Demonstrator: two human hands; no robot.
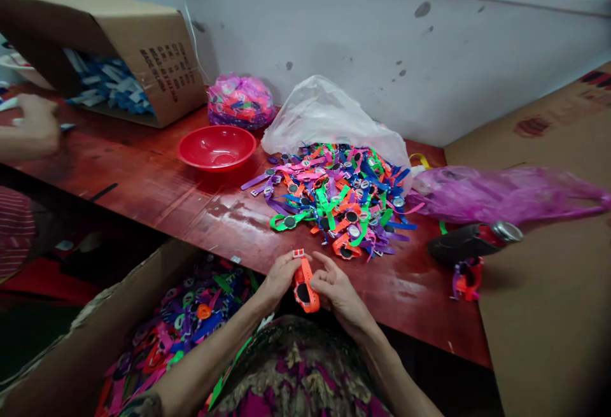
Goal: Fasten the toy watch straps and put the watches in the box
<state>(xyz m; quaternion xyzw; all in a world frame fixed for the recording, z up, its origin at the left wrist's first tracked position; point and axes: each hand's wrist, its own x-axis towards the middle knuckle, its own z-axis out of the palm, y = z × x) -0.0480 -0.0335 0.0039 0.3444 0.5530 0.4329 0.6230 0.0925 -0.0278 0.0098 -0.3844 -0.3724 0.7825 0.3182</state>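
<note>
An orange toy wristwatch (302, 292) with a dark round face is held between my two hands at the table's front edge. My left hand (280, 278) pinches its strap near the pale buckle at the top. On the other side, my right hand (337, 284) has thumb and fingers closed on the lower strap, the index finger partly raised. Just beyond lies a heap of coloured watches (334, 200), purple, green, blue, pink and orange, spilling from a white plastic bag (329, 111).
A red bowl (217, 148), a pink bag of watches (241, 100) and a cardboard box (147, 60) stand behind. At right lie a purple bag (496, 194) and a dark bottle (458, 243). A carton of watches (143, 270) sits below. Another person's hand (35, 125) is far left.
</note>
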